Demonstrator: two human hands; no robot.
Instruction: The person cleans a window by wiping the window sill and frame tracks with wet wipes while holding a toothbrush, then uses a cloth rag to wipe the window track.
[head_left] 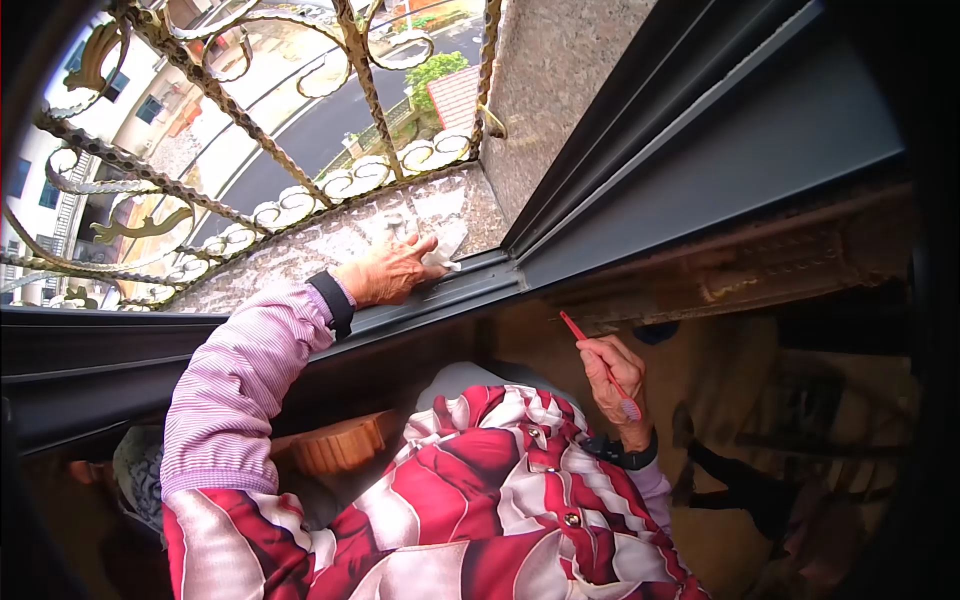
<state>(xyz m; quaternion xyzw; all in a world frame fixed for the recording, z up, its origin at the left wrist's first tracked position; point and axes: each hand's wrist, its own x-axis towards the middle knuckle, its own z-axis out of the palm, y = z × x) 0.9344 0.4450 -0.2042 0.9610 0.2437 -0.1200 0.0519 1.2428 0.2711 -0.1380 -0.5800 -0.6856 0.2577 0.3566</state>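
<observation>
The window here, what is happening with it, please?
A person leans at an open window. The left hand presses a white cloth onto the dark window track, next to the stone sill and the ornate metal railing. The right hand is held back near the chest and grips a red toothbrush, bristle end down by the wrist, away from the frame. A street lies far below outside.
</observation>
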